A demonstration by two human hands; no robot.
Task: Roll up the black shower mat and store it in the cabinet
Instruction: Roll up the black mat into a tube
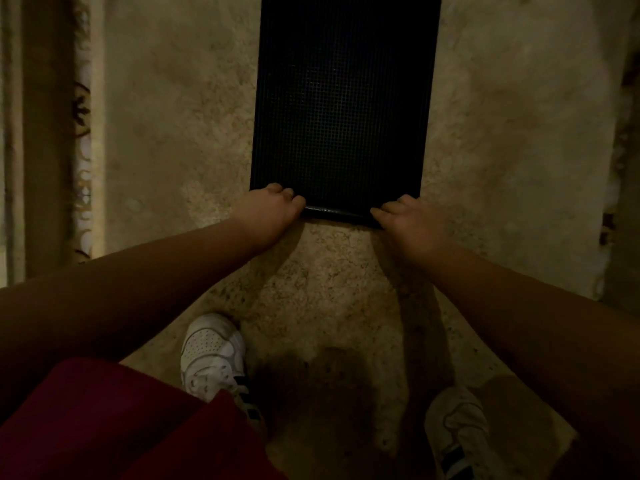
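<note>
A black shower mat (343,98) with a fine grid texture lies flat on the beige stone floor, running from the top edge of the head view down to the middle. Its near edge is lifted and curled slightly into a thin fold. My left hand (270,209) grips the near left corner of the mat with fingers curled over the edge. My right hand (408,220) grips the near right corner the same way. No cabinet is in view.
Beige stone floor (173,133) surrounds the mat. A patterned tile border (81,133) runs along the left wall. My white sneakers (213,355) stand on the floor below the mat, and a dark red garment (104,427) fills the lower left.
</note>
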